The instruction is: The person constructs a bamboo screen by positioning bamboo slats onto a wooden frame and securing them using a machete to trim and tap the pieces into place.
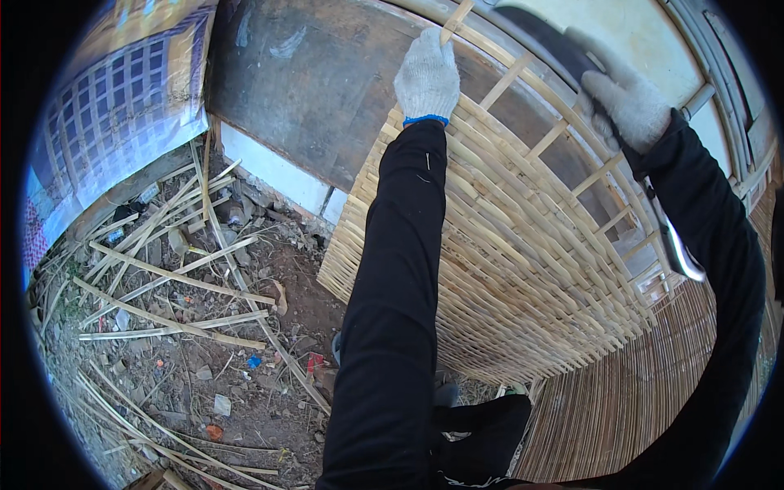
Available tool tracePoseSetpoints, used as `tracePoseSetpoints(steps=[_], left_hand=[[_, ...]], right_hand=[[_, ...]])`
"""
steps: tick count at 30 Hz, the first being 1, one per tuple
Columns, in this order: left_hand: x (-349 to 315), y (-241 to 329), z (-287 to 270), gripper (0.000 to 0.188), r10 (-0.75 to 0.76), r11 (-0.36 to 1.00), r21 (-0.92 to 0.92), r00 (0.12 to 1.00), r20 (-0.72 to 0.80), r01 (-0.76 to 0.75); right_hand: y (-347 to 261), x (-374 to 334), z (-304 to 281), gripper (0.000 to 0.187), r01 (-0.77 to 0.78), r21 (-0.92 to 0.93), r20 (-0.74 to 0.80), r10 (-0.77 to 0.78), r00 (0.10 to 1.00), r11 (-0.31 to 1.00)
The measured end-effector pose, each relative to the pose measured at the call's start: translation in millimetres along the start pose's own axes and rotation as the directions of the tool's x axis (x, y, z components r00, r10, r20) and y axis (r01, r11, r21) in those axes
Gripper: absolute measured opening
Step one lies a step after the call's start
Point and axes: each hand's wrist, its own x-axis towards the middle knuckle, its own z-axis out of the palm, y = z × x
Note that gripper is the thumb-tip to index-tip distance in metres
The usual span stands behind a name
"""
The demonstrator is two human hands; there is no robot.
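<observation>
A woven bamboo panel [523, 253] leans upright in front of me, with the bare ends of its bamboo slats standing up along the top. My left hand [428, 75], in a white knitted glove with a blue cuff, is closed around the end of an upright bamboo slat [456, 18] at the panel's top left corner. Raised over the panel's top right is my right hand [633, 102], also gloved and smeared by motion. It grips a machete [549, 41] whose dark, blurred blade points up and left, above the top strip of the panel. The machete's handle is mostly hidden by the glove.
Loose bamboo strips [175, 278] lie crossed over littered dirt ground [196, 371] at the left. Behind the panel stands a stained dark board [302, 90]. A printed banner [122, 106] hangs at upper left. Thin-slatted bamboo matting [621, 392] spreads at lower right.
</observation>
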Motion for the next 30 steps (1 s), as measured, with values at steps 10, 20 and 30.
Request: tracePoseSetpoints(steps=[10,20,30], left_hand=[[12.9,0.1,25.0,0.028,0.107,0.994,0.026,0.991,-0.074,-0.105],[15.7,53.7,70.0,0.028,0.062,0.994,0.090,0.998,0.024,-0.064],[2.8,88.0,108.5,0.040,0.068,0.980,0.186,0.997,0.047,-0.075]], right_hand=[[27.0,-21.0,-30.3,0.058,0.043,-0.033,-0.121,-0.046,0.992,0.999],[88.1,-130.6,-154.8,0.067,-0.311,0.080,-0.472,0.311,0.825,0.947],[229.9,-246.6,-132.9,0.066,-0.072,-0.471,-0.253,-0.057,0.966,0.879]])
